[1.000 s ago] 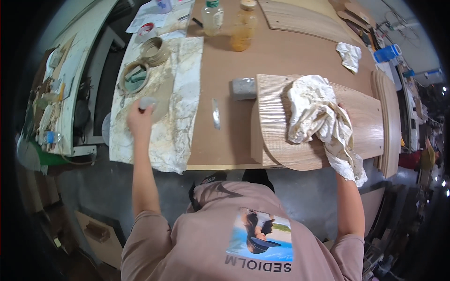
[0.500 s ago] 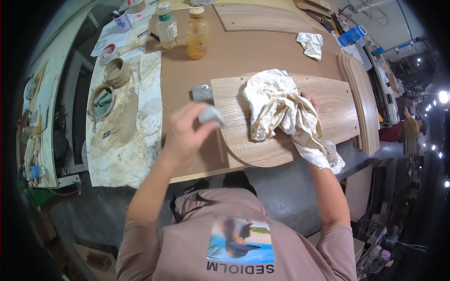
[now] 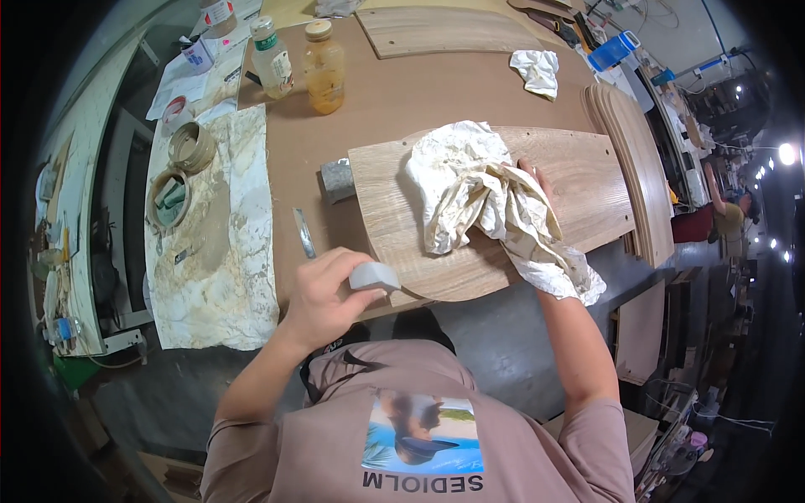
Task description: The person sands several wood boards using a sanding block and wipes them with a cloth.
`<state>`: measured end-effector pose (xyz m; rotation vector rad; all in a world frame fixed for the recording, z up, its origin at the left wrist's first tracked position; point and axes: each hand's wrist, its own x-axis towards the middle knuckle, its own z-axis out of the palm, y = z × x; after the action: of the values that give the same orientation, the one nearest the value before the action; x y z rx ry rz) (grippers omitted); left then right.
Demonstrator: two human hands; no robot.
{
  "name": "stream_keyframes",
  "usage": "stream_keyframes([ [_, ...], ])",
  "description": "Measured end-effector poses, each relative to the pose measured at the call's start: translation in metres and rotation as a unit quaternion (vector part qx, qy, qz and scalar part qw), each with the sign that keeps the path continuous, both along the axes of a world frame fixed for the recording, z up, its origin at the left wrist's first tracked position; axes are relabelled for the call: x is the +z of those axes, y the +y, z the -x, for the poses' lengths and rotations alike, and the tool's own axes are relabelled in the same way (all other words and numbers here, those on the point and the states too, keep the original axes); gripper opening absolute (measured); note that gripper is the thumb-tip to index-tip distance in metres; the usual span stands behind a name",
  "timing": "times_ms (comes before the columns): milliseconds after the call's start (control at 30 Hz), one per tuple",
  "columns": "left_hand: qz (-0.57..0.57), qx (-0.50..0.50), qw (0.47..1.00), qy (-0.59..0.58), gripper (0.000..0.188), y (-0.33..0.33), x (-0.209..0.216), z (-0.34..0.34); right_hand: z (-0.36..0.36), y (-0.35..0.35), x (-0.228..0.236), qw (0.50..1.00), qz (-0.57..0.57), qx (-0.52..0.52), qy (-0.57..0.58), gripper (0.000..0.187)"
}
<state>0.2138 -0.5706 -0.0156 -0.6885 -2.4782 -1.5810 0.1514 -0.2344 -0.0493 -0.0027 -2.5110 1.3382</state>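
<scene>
My left hand [image 3: 323,289] is closed round a small grey-white block [image 3: 374,275], held at the rounded near-left end of a wood-grain board [image 3: 579,180]. A narrow metal strip [image 3: 303,233] lies on the table just beyond that hand. My right hand [image 3: 539,174] is on the board, mostly covered by a stained white rag [image 3: 457,155]. Its fingers show at the rag's far right edge, and the rag's folds gather at the hand. The rag's tail hangs over my right wrist. A grey block [image 3: 338,181] sits against the board's left edge.
Stacked curved boards [image 3: 625,159] stand right of the board. At the left, a stained sheet [image 3: 251,235] holds a putty-coloured tub [image 3: 191,148] and a bowl [image 3: 155,205]. Two bottles [image 3: 324,75] stand farther back. Another crumpled rag [image 3: 535,74] lies far right. A person [image 3: 725,220] is in the background.
My left hand has drawn nearer to me with the grey-white block, uncovering the metal strip. The view has shifted a little. My right hand and the rag stay on the board.
</scene>
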Motion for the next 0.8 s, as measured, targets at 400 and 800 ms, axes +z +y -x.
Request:
stream_keyframes([
  [400, -0.036, 0.192, 0.981, 0.011, 0.026, -0.035, -0.009, 0.136, 0.004, 0.016, -0.007, 0.988, -0.125, 0.071, 0.052, 0.049],
  [800, 0.235, 0.33, 0.913, 0.049, 0.051, -0.15, -0.099, -0.041, 0.069, 0.02, 0.121, 0.646, -0.696, 0.129, 0.286, 0.031],
])
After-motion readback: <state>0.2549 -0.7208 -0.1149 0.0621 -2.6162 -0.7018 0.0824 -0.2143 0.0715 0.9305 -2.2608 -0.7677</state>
